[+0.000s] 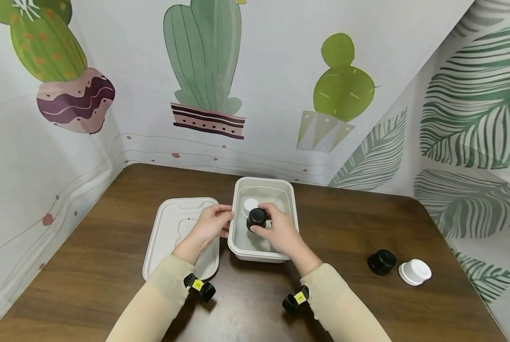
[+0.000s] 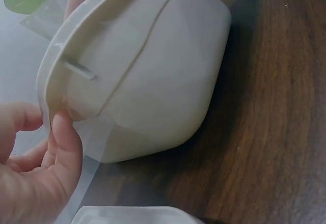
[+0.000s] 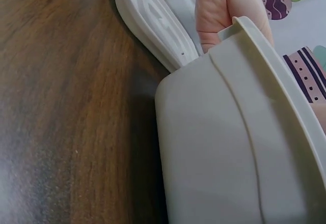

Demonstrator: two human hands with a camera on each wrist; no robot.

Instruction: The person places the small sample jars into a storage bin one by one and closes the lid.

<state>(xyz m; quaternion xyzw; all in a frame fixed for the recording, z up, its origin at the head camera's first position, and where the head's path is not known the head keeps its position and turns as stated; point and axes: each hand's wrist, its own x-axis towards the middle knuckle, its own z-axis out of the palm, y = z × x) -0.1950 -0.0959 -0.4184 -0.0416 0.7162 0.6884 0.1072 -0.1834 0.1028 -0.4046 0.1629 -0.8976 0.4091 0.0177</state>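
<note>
A light grey plastic box (image 1: 263,258) stands on the table. My left hand (image 1: 213,222) pinches the box's left rim; in the left wrist view its thumb and fingers (image 2: 66,137) meet at that rim. Inside the box, my right hand (image 1: 280,230) grips a small black round jar (image 1: 256,216) between thumb and fingers. Whether the jar touches the box floor I cannot tell. Just behind it in the box is a small white round piece (image 1: 250,205), partly covered by the jar. The right wrist view shows mostly the box's outer wall (image 3: 214,142), which hides the jar.
To the left of the box lies a white lid (image 1: 165,237), partly under my left forearm. On the right side of the brown wooden table (image 1: 336,228) are another black round jar (image 1: 382,262) and a white flanged piece (image 1: 415,272). A patterned cloth (image 1: 272,95) hangs behind the table.
</note>
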